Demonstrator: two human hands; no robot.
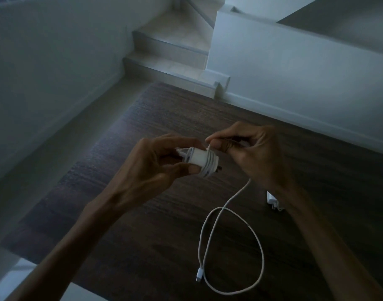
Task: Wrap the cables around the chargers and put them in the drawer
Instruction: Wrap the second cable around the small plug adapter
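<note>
Frame centre: left hand (162,164) grips white charger (200,162), several turns on. Right hand (247,148) pinches the cable (210,240) beside it; slack loops on dark tabletop (143,246) below. Light, limp, probably slick; hold the charger body, guide the cable close in.

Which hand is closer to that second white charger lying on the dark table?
Right. The right hand is above the second charger, whose view its wrist partly blocks. The left hand is farther away on the other side, holding the wrapped charger.

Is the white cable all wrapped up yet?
Partly. Some turns circle the charger, but the cable trails loose onto the dark table.
</note>
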